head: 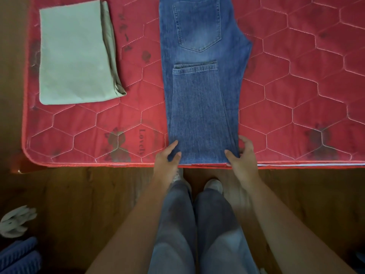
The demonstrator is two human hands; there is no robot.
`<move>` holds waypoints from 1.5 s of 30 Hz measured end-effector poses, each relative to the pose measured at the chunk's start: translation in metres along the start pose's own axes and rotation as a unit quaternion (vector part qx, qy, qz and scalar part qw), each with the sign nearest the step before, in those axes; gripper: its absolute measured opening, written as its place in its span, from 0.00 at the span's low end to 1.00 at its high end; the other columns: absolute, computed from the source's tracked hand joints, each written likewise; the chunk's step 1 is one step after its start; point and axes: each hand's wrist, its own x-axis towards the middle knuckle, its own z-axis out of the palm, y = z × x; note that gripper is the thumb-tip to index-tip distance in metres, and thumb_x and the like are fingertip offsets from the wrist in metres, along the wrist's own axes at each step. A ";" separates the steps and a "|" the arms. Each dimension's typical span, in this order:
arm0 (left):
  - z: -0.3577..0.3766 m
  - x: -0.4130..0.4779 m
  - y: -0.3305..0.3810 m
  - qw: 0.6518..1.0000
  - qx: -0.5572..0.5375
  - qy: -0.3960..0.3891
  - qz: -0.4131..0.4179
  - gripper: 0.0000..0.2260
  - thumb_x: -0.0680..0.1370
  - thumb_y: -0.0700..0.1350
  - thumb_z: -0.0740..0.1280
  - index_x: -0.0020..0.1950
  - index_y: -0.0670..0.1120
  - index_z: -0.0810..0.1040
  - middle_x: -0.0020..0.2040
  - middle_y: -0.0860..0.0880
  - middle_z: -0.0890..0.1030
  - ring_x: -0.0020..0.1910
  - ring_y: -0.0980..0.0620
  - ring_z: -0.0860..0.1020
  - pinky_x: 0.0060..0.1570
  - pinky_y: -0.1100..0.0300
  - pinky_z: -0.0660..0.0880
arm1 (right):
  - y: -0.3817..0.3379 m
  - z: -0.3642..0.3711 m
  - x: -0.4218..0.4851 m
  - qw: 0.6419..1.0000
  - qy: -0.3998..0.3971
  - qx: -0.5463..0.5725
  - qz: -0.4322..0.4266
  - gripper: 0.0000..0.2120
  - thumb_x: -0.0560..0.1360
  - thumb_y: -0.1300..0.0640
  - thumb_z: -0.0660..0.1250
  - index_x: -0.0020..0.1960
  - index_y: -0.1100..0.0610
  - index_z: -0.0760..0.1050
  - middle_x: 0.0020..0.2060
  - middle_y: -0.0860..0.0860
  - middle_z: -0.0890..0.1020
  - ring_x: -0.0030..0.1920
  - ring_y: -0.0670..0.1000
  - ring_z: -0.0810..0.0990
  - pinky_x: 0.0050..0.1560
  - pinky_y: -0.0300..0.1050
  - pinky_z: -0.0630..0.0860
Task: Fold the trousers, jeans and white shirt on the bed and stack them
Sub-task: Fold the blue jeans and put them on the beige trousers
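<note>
Where the jeans lie lengthwise on the bed, folded once with the legs doubled back, their near fold is pinched at its two corners by the left hand and the right hand. Folded trousers are laid well apart, far left.

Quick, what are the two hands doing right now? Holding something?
Left hand: pinches the left edge of the folded jeans.
Right hand: grips the right edge of the jeans.
</note>
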 end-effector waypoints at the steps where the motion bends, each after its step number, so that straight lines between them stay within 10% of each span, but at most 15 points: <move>1: -0.001 -0.004 0.003 1.000 -0.016 0.013 -0.002 0.17 0.77 0.38 0.64 0.67 0.46 0.72 0.65 0.52 0.73 0.64 0.56 0.70 0.67 0.59 0.66 | -0.002 -0.001 -0.002 1.000 0.001 0.004 0.000 0.24 0.74 0.64 0.66 0.67 0.53 0.62 0.51 0.47 0.74 0.50 0.49 0.77 0.48 0.46 0.79; 24: -0.080 -0.090 0.118 0.997 0.012 0.027 0.067 0.11 0.74 0.35 0.66 0.39 0.50 0.78 0.37 0.58 0.79 0.35 0.65 0.74 0.35 0.73 0.70 | -0.120 -0.033 -0.096 0.997 0.012 -0.047 -0.065 0.09 0.72 0.60 0.69 0.41 0.46 0.76 0.39 0.40 0.79 0.40 0.37 0.77 0.41 0.28 0.70; 29: -0.087 -0.046 0.159 0.998 -0.022 0.009 0.061 0.03 0.74 0.42 0.68 0.44 0.50 0.80 0.39 0.54 0.81 0.37 0.61 0.77 0.42 0.62 0.74 | -0.178 -0.030 -0.043 0.994 -0.027 -0.084 -0.067 0.13 0.66 0.57 0.75 0.49 0.51 0.76 0.39 0.44 0.79 0.34 0.37 0.76 0.35 0.25 0.71; 40: -0.082 0.073 0.229 0.983 0.097 0.044 0.149 0.04 0.73 0.39 0.69 0.45 0.48 0.79 0.34 0.57 0.77 0.31 0.64 0.74 0.33 0.76 0.67 | -0.235 -0.014 0.078 0.981 -0.008 -0.162 -0.106 0.08 0.68 0.64 0.72 0.43 0.55 0.77 0.35 0.51 0.76 0.34 0.46 0.72 0.32 0.28 0.67; 45: -0.061 0.139 0.243 0.985 0.016 0.066 0.155 0.11 0.74 0.40 0.69 0.40 0.58 0.76 0.42 0.56 0.77 0.44 0.63 0.75 0.53 0.61 0.72 | -0.241 -0.001 0.145 0.993 0.041 -0.062 -0.090 0.07 0.69 0.62 0.72 0.45 0.57 0.77 0.45 0.53 0.78 0.44 0.46 0.77 0.45 0.33 0.72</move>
